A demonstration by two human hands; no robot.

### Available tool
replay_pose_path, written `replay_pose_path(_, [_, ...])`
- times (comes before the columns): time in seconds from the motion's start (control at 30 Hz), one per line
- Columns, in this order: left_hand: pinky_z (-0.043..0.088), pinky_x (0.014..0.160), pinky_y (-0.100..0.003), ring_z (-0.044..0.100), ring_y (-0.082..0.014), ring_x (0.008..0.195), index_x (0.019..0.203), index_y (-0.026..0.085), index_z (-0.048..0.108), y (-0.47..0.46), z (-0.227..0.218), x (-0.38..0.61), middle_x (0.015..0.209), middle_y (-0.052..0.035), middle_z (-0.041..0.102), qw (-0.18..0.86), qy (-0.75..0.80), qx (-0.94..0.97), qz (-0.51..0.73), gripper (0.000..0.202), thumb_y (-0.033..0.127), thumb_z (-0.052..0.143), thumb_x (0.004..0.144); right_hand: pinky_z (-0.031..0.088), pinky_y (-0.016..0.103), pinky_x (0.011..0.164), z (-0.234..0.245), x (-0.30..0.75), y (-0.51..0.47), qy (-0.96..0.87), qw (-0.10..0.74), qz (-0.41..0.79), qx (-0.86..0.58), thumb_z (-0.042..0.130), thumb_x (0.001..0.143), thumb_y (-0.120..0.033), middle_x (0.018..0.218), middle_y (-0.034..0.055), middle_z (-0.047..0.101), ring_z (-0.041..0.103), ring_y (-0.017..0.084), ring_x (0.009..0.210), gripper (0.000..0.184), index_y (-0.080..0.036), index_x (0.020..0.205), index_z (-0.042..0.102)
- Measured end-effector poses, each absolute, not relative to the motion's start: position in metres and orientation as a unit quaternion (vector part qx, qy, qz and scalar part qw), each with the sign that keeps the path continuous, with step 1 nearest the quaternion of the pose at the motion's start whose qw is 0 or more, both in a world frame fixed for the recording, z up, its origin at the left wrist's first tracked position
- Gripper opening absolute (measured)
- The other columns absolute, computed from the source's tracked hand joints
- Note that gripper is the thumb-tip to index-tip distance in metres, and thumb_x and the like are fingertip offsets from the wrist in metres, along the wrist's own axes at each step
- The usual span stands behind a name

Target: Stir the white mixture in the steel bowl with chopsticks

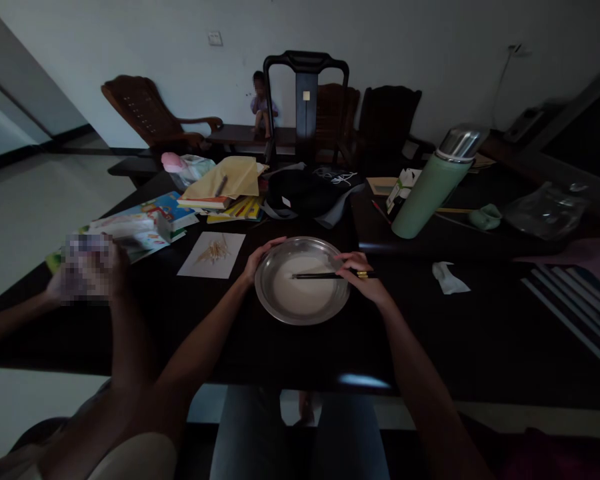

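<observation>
A round metal bowl (275,303) with pale batter or liquid in it sits on the dark table (480,333) in front of me. My left hand (260,257) curls over the bowl's left rim, steadying it. My right hand (363,277) is closed on a pair of dark chopsticks (315,275) that lie level across the bowl, tips pointing left over the pale contents.
A white sheet with toothpicks (213,253) lies left of the bowl. Books (150,217), a yellow envelope (230,179) and a dark cap (300,190) crowd the back. A green thermos (433,183) stands right; crumpled tissue (449,277) nearby. Another person's arms (95,280) are at left. A child (261,103) sits beyond.
</observation>
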State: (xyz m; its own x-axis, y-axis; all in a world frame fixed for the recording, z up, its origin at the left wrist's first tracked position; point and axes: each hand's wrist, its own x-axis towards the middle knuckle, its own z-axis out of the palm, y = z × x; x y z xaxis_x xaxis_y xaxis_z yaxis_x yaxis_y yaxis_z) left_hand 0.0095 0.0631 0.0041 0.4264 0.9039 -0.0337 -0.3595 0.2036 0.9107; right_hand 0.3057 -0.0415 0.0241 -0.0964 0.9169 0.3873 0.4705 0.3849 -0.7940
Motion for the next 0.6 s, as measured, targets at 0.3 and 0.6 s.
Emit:
replay_pose_path(0.3, [0.033,0.107,-0.048,0.043,-0.0382,0.129,0.114,0.021,0.071,0.066,0.002,0.010,0.118,-0.0031,0.068,0.705,0.301,0.462,0.445,0.042,0.043,0.062,0.079,0.036,0.049,0.102,0.027,0.313,-0.043,-0.684,0.482,0.231,-0.496,0.049,0.090,-0.052,0.109,0.0010,0.071,0.053,0.026,0.112,0.041,-0.028,0.063,0.066])
replay_pose_path(0.6, [0.034,0.107,-0.045,0.050,-0.0371,0.123,0.114,0.014,0.071,0.063,0.003,0.009,0.121,-0.0097,0.066,0.711,0.299,0.454,0.446,0.045,0.041,0.064,0.078,0.036,0.050,0.103,0.029,0.317,-0.044,-0.642,0.530,0.226,-0.507,0.046,0.092,-0.050,0.105,0.0011,0.073,0.053,0.025,0.112,0.044,-0.026,0.058,0.061])
